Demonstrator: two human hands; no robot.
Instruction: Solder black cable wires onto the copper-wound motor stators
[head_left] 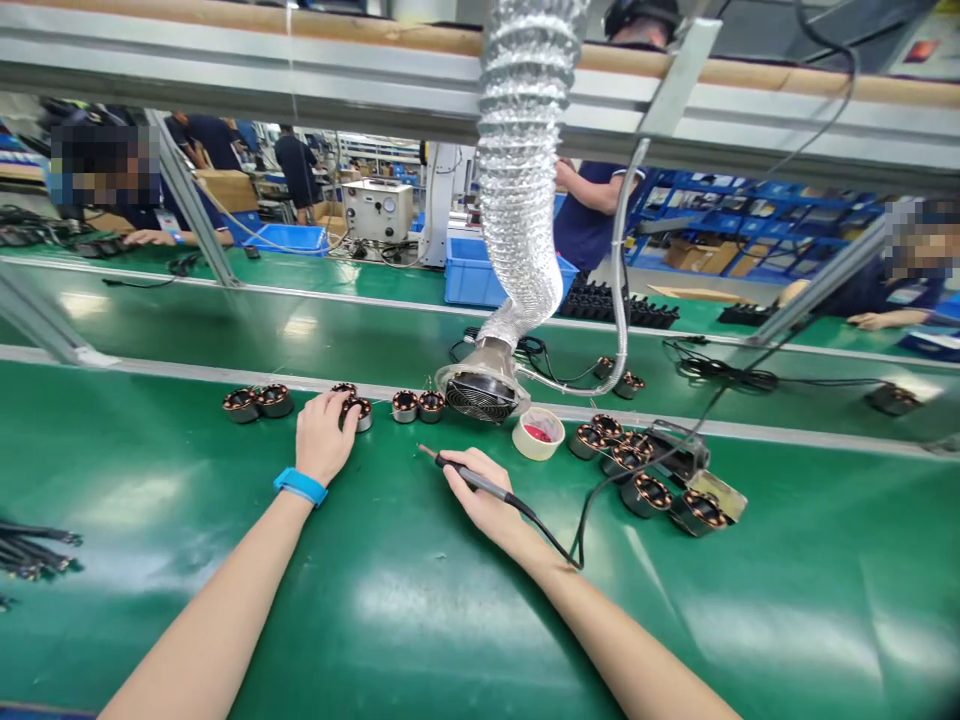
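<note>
My left hand (324, 440), with a blue wristband (300, 487), reaches to the far side of the green bench. Its fingers and thumb curl round a motor stator (362, 414), a black ring with copper windings, partly hidden by the hand. Another stator (344, 390) sits just behind it. In my right hand (484, 495) is a soldering iron (474, 479), gripped like a pen, its tip pointing left above the bench and apart from any stator. Two stators (418, 405) stand between the hands, and a pair (257, 402) lies left of my left hand.
A foil duct (521, 170) hangs down to a fume-extractor fan (481, 385) at the bench's back. Right of it are a tape roll (538, 434), several stators (646, 494) and a soldering-iron stand (679, 452). Black cables (37, 550) lie left. Co-workers (596, 205) are beyond.
</note>
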